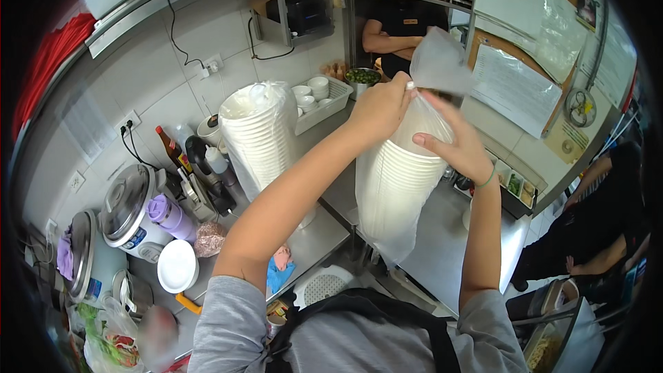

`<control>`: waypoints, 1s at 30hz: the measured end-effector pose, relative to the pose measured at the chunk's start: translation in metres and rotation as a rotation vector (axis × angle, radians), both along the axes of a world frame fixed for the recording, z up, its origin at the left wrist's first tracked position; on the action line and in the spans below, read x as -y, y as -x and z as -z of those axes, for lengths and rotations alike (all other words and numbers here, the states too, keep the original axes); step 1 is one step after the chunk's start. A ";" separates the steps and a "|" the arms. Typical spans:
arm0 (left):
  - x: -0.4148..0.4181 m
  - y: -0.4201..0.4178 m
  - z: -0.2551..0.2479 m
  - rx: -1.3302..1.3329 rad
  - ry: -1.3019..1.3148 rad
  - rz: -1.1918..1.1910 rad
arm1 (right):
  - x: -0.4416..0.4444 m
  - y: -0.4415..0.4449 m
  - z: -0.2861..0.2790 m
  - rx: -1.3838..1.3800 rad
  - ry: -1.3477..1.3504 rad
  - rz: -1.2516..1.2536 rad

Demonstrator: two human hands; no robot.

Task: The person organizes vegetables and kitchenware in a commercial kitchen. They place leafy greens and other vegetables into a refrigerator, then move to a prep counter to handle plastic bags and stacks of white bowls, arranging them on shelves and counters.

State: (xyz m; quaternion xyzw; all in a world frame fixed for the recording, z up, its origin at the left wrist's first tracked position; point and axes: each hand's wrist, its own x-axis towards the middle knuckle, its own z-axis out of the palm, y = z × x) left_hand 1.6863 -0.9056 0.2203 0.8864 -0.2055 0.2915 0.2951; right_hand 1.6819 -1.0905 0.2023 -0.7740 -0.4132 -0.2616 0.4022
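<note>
A tall stack of white disposable bowls (399, 186) in a clear plastic bag (386, 235) is before me, tilted above the steel counter. My left hand (380, 109) pinches the gathered neck of this bag, and its loose top (440, 62) flares out beyond my fingers. Against the bag's right side is my right hand (461, 140), thumb and fingers spread, the fingertips blurred near the neck. Left of my left forearm stands a second bagged stack of white bowls (264, 140), its plastic bunched on top.
A white basket (336, 109) of small cups sits behind the stacks. Rice cookers (127, 202), a lilac tumbler (173, 217) and bottles line the left counter. A condiment box (510, 184) stands right. One person (404, 31) faces me beyond the opening; another (575, 217) is at right.
</note>
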 end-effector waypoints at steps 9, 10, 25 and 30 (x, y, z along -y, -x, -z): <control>0.006 -0.003 -0.010 -0.039 -0.062 -0.109 | -0.008 -0.025 -0.027 -0.217 0.325 -0.051; 0.006 -0.003 -0.010 -0.037 -0.064 -0.119 | -0.010 -0.026 -0.028 -0.179 0.344 -0.013; 0.018 0.019 -0.011 -0.017 -0.002 -0.117 | -0.033 -0.077 -0.019 0.181 0.458 0.423; -0.001 0.002 0.001 0.109 0.035 -0.083 | -0.037 -0.081 -0.017 0.246 0.277 0.334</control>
